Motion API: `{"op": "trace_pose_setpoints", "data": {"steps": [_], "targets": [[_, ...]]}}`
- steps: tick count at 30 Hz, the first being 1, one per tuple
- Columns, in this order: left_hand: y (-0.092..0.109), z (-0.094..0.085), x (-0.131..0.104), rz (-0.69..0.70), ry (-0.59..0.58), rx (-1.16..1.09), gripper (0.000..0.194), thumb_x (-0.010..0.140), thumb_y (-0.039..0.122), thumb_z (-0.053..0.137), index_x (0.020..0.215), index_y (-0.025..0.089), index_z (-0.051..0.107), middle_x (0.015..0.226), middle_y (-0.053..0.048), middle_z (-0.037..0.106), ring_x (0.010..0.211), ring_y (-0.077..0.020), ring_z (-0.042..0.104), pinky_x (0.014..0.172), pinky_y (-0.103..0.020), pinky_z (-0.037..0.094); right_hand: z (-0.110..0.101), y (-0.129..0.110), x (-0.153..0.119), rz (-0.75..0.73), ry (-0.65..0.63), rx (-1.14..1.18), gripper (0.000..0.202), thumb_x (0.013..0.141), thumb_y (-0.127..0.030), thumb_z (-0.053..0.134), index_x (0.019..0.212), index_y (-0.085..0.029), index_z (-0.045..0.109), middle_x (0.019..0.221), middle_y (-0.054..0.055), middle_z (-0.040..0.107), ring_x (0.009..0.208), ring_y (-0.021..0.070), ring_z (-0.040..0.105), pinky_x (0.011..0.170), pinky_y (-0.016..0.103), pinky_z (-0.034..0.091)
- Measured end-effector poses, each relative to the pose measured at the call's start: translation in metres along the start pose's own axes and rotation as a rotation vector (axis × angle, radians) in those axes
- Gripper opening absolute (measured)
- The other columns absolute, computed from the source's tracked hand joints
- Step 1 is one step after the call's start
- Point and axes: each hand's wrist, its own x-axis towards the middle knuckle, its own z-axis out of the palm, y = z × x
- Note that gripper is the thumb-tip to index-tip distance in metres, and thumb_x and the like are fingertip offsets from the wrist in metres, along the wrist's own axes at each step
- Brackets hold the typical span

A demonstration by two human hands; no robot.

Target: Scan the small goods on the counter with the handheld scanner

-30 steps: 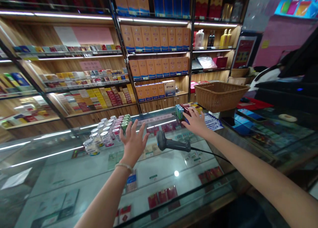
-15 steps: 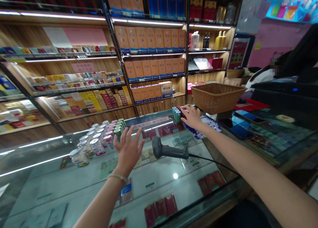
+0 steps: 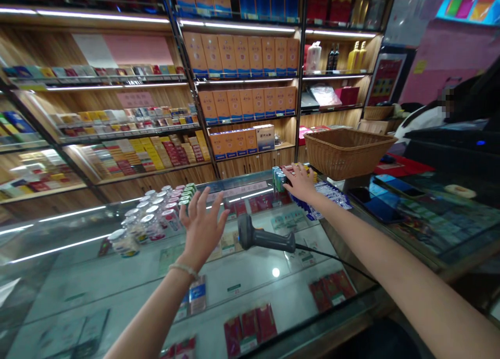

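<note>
My left hand (image 3: 203, 226), its fingers spread and nothing in them, hovers over the glass counter (image 3: 222, 270). Close beyond it stand rows of small clear jars with white lids (image 3: 148, 218) and small pink and green containers (image 3: 183, 196). My right hand (image 3: 300, 186) rests with fingers stretched over several small packs at the far side of the counter. Green-and-white packs (image 3: 278, 178) stand at its fingertips, and blue-and-white packets (image 3: 330, 194) lie beside and under it. Between the hands a dark grey barcode scanner (image 3: 265, 238) lies on the glass, its cable running right.
A wicker basket (image 3: 347, 153) stands behind my right hand. Two phones (image 3: 377, 205) lie right of the packets. Red packs (image 3: 250, 325) show beneath the glass. Shelves of orange boxes (image 3: 242, 54) line the back wall, and a person in white (image 3: 422, 116) is at the far right.
The view has shifted slightly. Both hands keep nearly the same places and poses, the left still spread above the glass and the right still over the packs.
</note>
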Motion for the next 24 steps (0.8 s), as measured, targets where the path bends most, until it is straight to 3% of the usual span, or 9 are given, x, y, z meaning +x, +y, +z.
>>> {"op": "trace_pose_setpoints", "data": {"steps": [5,10,13,17,24], "targets": [[0.037,-0.01,0.057,0.051,-0.05,-0.03,0.05,0.102,0.044,0.047,0.149,0.031,0.057,0.166,-0.013,0.04,0.154,-0.0366,0.031,0.126,-0.066,0.016,-0.005,0.009,0.006,-0.017,0.032,0.036,0.062,0.099,-0.045,0.056,0.159,-0.034,0.045,0.17,0.014,0.033,0.155,0.0407,0.026,0.118,0.068,0.024],[0.095,0.016,0.1,0.111,-0.169,-0.02,0.055,0.101,0.045,0.05,0.154,0.033,0.05,0.17,-0.011,0.034,0.156,-0.0357,0.028,0.126,-0.066,0.018,-0.004,0.014,0.011,-0.041,0.082,0.081,0.061,0.097,-0.045,0.06,0.156,-0.032,0.049,0.17,0.015,0.034,0.156,0.0402,0.024,0.12,0.069,0.021],[0.122,0.045,0.11,0.134,-0.266,0.003,0.059,0.1,0.046,0.053,0.157,0.035,0.045,0.172,-0.01,0.03,0.158,-0.0348,0.025,0.125,-0.066,0.02,-0.002,0.015,0.012,-0.062,0.103,0.099,0.061,0.097,-0.045,0.061,0.155,-0.03,0.051,0.17,0.015,0.034,0.157,0.0404,0.023,0.119,0.071,0.019],[0.141,0.077,0.119,0.132,-0.391,0.033,0.063,0.098,0.046,0.055,0.159,0.033,0.042,0.172,-0.011,0.029,0.158,-0.0355,0.025,0.125,-0.068,0.021,0.0,0.015,0.012,-0.068,0.121,0.118,0.061,0.095,-0.043,0.065,0.153,-0.029,0.053,0.169,0.016,0.036,0.156,0.0411,0.026,0.119,0.071,0.02],[0.151,0.097,0.122,0.133,-0.45,0.082,0.059,0.098,0.04,0.056,0.156,0.034,0.045,0.173,-0.011,0.028,0.159,-0.036,0.023,0.125,-0.069,0.019,0.0,0.016,0.014,-0.126,0.132,0.134,0.05,0.096,-0.034,0.062,0.146,-0.028,0.06,0.169,0.013,0.036,0.156,0.0397,0.027,0.12,0.072,0.018]]}}
